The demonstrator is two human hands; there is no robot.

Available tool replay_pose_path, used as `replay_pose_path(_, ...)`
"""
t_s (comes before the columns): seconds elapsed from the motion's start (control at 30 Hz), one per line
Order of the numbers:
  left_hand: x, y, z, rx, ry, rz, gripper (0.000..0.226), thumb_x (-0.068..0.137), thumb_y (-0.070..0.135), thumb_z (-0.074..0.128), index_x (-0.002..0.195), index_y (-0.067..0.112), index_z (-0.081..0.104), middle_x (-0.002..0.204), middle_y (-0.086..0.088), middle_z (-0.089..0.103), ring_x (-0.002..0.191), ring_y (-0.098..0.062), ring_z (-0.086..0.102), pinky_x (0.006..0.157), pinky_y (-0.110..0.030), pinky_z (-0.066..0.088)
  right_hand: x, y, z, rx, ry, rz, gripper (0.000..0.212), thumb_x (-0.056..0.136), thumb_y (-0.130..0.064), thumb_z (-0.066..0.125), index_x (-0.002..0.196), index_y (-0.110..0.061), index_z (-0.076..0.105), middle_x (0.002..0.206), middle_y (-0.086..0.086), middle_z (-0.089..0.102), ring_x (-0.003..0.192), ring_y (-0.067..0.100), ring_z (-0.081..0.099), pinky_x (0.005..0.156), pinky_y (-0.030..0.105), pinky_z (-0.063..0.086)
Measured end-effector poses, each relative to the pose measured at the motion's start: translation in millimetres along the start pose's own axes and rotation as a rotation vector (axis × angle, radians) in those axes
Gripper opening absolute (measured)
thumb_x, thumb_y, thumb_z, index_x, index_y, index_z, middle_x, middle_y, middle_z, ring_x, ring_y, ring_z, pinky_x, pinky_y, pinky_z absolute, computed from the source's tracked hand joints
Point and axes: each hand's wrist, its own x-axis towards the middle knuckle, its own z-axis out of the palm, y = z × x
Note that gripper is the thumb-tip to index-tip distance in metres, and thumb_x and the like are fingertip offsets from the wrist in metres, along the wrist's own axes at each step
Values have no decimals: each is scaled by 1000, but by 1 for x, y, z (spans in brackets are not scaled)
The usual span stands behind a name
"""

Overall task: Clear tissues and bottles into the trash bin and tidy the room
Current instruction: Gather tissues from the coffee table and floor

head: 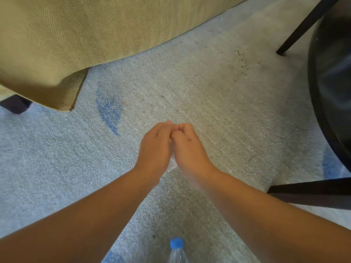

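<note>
**Water bottle down low, tissue bunched between 2 hands**

Closest to the camera is a clear plastic bottle (177, 253) with a blue cap (176, 243), poking up at the very bottom edge of the view between the 2 bare forearms. Only its top part is in frame, and it's well apart from both hands, so nobody's touching it.

Further out, the left hand (154, 147) and right hand (188, 149) are pushed right up against each other over the carpet (218, 92), knuckles touching. Fingers (182, 128) on both sides are curled inward and tucked together, not spread at all. Between the 2 palms sits a white tissue (172, 164), and only a small crumpled bit of it peeks out in the gap near the wrists. So both hands are gripping that 1 tissue, but the fingertips are hidden underneath, so I can't tell exactly which ones are doing the pinching. Can't really tell if the tissue touches the floor either.

Around them:
- a blue patch (109, 109) in the grey carpet, just left of the hands
- an olive herringbone bedcover (76, 35) hanging down across the upper left, with a dark furniture leg (15, 105) showing under its corner
- some dark specks (241, 59) on the carpet toward the upper right
- a dark round piece of furniture (330, 82) along the right edge, with 1 thin dark leg (303, 25) above it and another dark bar (313, 192) below, near the right forearm
</note>
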Motion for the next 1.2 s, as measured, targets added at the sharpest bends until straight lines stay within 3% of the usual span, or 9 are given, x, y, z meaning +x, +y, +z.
replay_pose_path(0.2,-10,-6,16,7,-133,-34,40,94,60,31,114,40,60,110,18,66,101,5,61,88,-30,49,-5,-8,8,234,-19,169,58,89,-71,31,130,-36,53,128,-10,58,119,3,53,103,36,42)
replay_pose_path(0.3,-17,-7,21,81,-88,1,32,94,61,33,107,45,58,98,30,65,88,21,57,86,-24,50,-9,-16,2,362,-50,209,54,90,-69,35,121,-34,61,121,-10,64,117,5,56,100,30,45)
replay_pose_path(0.4,-22,-5,19,9,80,6,31,88,63,44,85,37,60,82,17,71,71,4,66,63,-25,51,-16,-19,0,386,-49,207,32,85,-73,39,91,-54,64,119,-25,60,116,3,51,108,37,33)
replay_pose_path(0.47,-25,-6,18,8,120,26,31,90,57,48,80,30,59,72,11,70,61,0,64,53,-24,48,-17,-17,-1,410,-53,222,52,86,-71,39,128,-43,53,141,-19,45,125,5,44,111,40,30)
replay_pose_path(0.53,-26,-7,18,23,148,35,29,91,49,50,78,25,58,63,9,65,53,-2,59,46,-22,44,-19,-15,-1,401,-59,217,66,88,-69,39,145,-35,35,135,-22,44,124,4,42,112,41,29)
replay_pose_path(0.6,-24,-9,18,48,149,34,26,91,43,51,76,22,58,57,8,61,50,-4,55,42,-21,42,-21,-13,-1,386,-64,203,65,89,-67,39,145,-34,35,123,-31,41,121,3,43,112,41,28)
replay_pose_path(0.87,-20,-15,12,177,46,100,19,86,28,53,82,9,58,59,-2,56,54,-14,46,47,-26,35,-22,0,-6,170,-14,168,62,92,-62,37,146,-31,32,149,-6,38,119,0,35,96,30,25)
replay_pose_path(1.03,-43,8,3,260,-22,145,24,86,20,53,64,23,47,48,15,47,43,0,35,40,-16,29,-45,-8,-15,-113,103,86,61,91,-61,35,144,-29,34,147,-1,39,129,15,43,103,38,36)
replay_pose_path(1.2,-96,58,-13,344,-63,139,7,86,29,59,80,26,56,67,9,58,50,0,46,43,-17,39,-106,-52,-24,-191,161,114,58,95,-56,35,145,-27,34,145,-1,41,128,13,44,105,38,38)
